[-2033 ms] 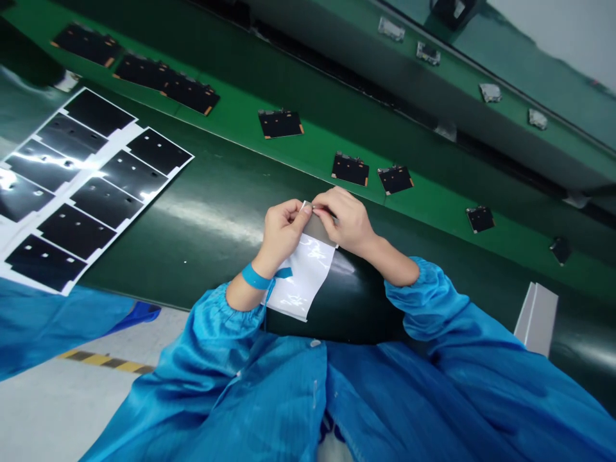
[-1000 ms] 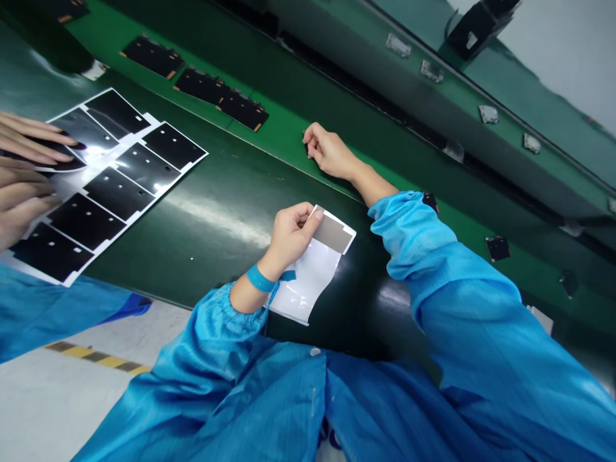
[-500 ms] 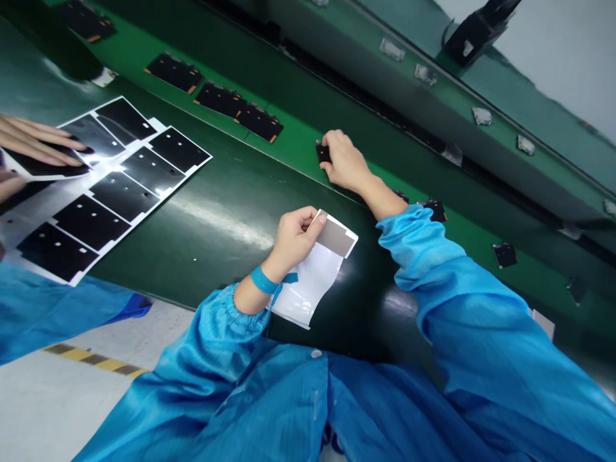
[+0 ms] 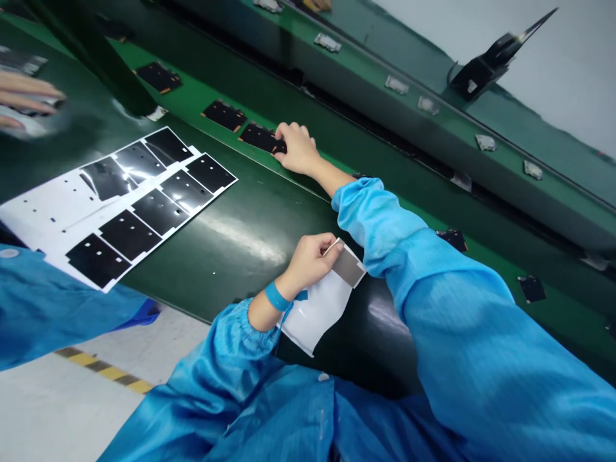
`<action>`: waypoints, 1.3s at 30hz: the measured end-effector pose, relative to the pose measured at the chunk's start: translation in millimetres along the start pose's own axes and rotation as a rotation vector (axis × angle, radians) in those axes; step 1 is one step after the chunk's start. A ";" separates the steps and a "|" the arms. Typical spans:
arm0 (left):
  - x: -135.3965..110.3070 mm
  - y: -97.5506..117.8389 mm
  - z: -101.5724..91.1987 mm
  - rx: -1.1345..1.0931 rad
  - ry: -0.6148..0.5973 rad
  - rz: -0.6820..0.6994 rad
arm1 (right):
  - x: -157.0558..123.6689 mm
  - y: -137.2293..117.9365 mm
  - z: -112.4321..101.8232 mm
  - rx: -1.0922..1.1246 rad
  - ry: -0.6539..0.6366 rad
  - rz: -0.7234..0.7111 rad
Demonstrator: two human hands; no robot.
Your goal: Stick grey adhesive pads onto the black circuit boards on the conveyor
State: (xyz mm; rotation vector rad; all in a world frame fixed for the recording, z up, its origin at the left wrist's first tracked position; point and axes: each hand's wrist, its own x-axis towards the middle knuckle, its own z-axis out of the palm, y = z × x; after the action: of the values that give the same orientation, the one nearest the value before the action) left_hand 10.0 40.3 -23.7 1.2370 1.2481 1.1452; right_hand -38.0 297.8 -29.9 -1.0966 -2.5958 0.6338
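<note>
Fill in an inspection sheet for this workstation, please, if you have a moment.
Surface: dark green bench, brighter green conveyor belt behind it.
Job's things: white sheet with a grey patch; black part on the conveyor belt.
Clutter: backing sheet of black films; more black parts along the conveyor belt.
Hands: left hand pinches the white sheet; right hand lies on the black part, grip unclear.
Cables: nothing seen.
Surroundings: another person's hand far left; striped floor tape.
</note>
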 end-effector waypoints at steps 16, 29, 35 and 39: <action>-1.6 13.9 2.0 0.065 0.016 0.019 | -57.0 19.4 -40.6 0.279 -0.072 0.207; 0.9 12.0 3.3 0.013 0.041 0.046 | -74.3 30.6 -48.4 0.225 -0.116 0.276; 2.7 8.4 3.5 0.010 0.043 0.050 | -83.4 27.8 -58.2 0.047 -0.151 0.226; 3.7 5.3 4.3 0.003 0.048 0.060 | -88.8 22.8 -59.3 -0.124 -0.187 0.196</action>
State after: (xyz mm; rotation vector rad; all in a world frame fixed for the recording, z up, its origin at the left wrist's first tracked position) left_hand 14.7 44.1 -18.8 1.2634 1.2561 1.2238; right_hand 59.9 264.8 5.5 -1.4063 -2.7378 0.6537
